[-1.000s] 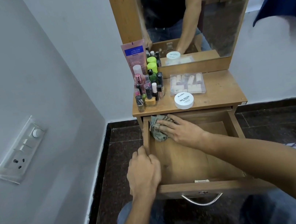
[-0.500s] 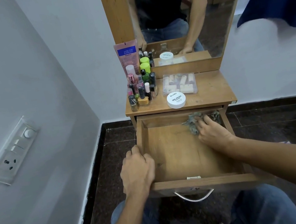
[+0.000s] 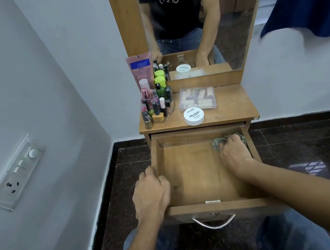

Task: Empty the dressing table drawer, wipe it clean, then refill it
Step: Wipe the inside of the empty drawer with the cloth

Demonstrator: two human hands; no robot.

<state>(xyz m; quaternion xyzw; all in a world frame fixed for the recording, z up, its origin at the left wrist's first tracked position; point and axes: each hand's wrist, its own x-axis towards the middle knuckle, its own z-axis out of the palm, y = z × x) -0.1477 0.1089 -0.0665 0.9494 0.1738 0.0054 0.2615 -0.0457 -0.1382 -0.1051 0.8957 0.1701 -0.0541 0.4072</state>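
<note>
A small wooden desk with a mirror stands in a grey-walled corner on a dark stone floor, its drawer pulled out. The left hand curls over the drawer's left wall, and the right hand bunches a crumpled cloth, mostly hidden under it, in the far right corner. A white jar on the desk reads "zudio NAIL POLISH", while the print on the pink tube is too blurred to read.
</note>
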